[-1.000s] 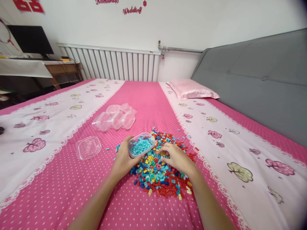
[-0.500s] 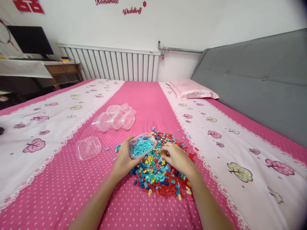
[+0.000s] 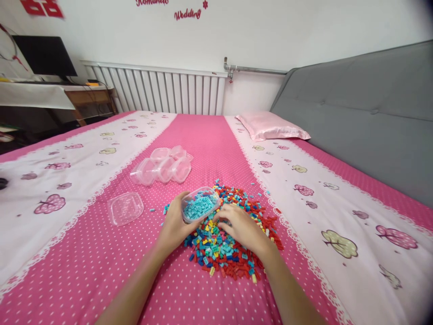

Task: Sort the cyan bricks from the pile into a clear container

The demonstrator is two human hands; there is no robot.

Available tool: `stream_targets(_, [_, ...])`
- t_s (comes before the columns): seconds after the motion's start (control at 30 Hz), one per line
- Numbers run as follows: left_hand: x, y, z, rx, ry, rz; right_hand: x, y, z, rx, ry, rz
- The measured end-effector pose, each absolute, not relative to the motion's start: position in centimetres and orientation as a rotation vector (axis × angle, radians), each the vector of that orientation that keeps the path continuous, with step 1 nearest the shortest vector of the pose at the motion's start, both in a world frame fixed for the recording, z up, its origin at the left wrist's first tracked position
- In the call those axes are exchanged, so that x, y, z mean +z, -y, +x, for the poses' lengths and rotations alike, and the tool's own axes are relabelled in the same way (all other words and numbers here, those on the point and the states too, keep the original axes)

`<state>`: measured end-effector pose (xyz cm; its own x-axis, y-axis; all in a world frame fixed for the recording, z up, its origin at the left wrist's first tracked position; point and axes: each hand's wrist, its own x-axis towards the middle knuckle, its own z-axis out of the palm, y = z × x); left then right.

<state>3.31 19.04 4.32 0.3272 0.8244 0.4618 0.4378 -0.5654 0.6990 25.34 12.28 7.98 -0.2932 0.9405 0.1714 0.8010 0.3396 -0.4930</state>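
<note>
My left hand [image 3: 175,225] is closed round the near left side of a clear plastic box [image 3: 202,218], tilted toward me. Light-blue toy bricks [image 3: 199,206] cover the inside of the box. Under and to the right of it spreads a heap of mixed toy bricks [image 3: 216,248] in red, blue, yellow and turquoise. My right hand [image 3: 238,225] is over the heap beside the box's right edge, its fingers bent and drawn together. Whatever sits between those fingertips, if anything, is too small to make out.
A clear lid [image 3: 125,208] lies flat on the pink bedspread at left. Several clear plastic boxes [image 3: 165,167] are grouped farther back. A pink pillow [image 3: 270,126] rests by the grey headboard [image 3: 365,104]. Stray bricks are scattered round the heap.
My right hand has moved left over the heap, closer to the box. My left hand and the box have stayed almost in place.
</note>
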Motion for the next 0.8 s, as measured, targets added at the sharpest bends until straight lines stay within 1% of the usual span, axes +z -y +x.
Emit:
stream_targets(0.13, [4.2,-19.1,3.3,1.151,-1.123,2.148,7.9,-12.2,24.4,0.445,2.232,-1.482])
stream_targets(0.37, [4.4,-19.0,3.3,1.14,-1.121,2.156,7.9,-12.0,23.7,0.433,2.265,-1.525])
stream_targets(0.67, [4.2,-19.1,3.3,1.156,-1.108,2.148,7.7,-11.9,23.3,0.464,2.289,-1.418])
stream_targets(0.8, [4.0,-19.2,3.3,1.168,-1.093,2.128,7.7,-12.2,24.3,0.449,2.252,-1.475])
